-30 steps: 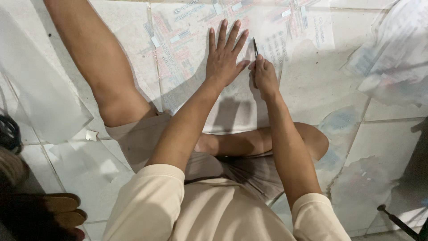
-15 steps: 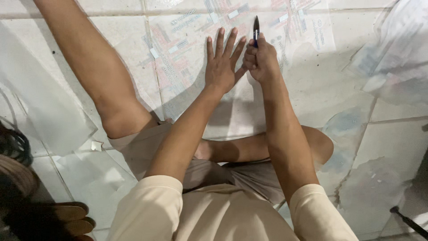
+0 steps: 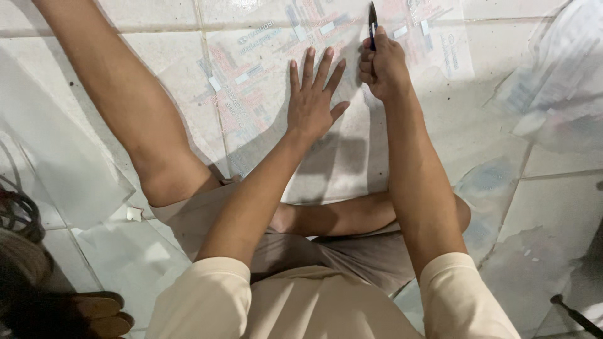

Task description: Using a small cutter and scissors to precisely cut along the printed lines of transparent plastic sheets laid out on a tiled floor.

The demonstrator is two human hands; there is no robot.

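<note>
Printed plastic sheet lying flat on tiled floor, pinned under left hand, fingers spread open, palm down. Right hand, just beside and slightly beyond left hand, fisting around dark-bladed cutter, tip pointing away, touching sheet's far part.

White floor tiles are showing grey grout lines. A clear plastic sheet is lying at the left, and another crumpled plastic sheet is lying at the far right. A dark cord is coiling at the left edge. Brown sandals are resting at the near left corner.
</note>
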